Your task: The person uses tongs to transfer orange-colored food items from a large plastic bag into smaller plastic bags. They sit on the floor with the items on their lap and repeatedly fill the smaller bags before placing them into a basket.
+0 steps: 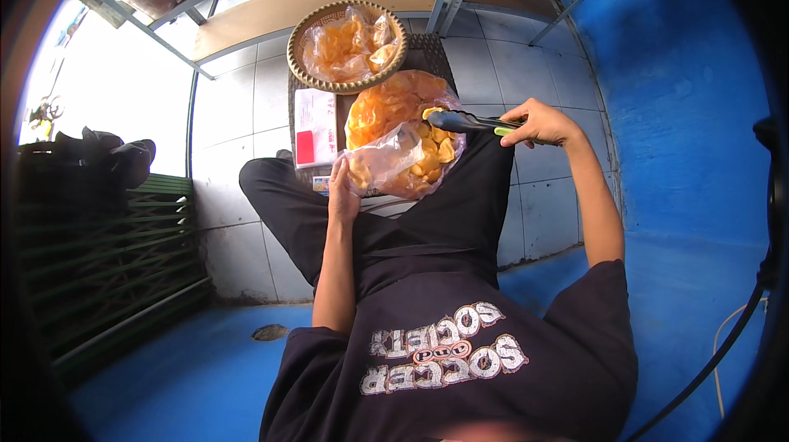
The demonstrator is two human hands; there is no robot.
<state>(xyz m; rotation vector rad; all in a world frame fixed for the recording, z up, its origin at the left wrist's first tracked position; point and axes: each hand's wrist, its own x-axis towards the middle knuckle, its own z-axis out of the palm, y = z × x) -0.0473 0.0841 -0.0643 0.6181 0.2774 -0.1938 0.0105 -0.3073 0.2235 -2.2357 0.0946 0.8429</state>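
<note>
In my right hand (537,124) is a pair of black tongs (462,121) with a green part near the grip; a yellow-orange chip (431,112) shows at their tips. My left hand (344,195) holds a small clear plastic bag (388,155) with some chips at its lower end. This bag lies over the left part of a large open plastic bag (455,161) of yellow-orange chips (434,149). Beyond it stands a round woven basket (296,72) holding filled clear bags of chips (351,47).
A printed white and red packet (315,127) lies left of the large bag, on a dark woven low table (441,59). Metal-framed shelves (320,10) stand beyond. A blue wall (666,103) is at the right, a green folding gate (154,226) at the left.
</note>
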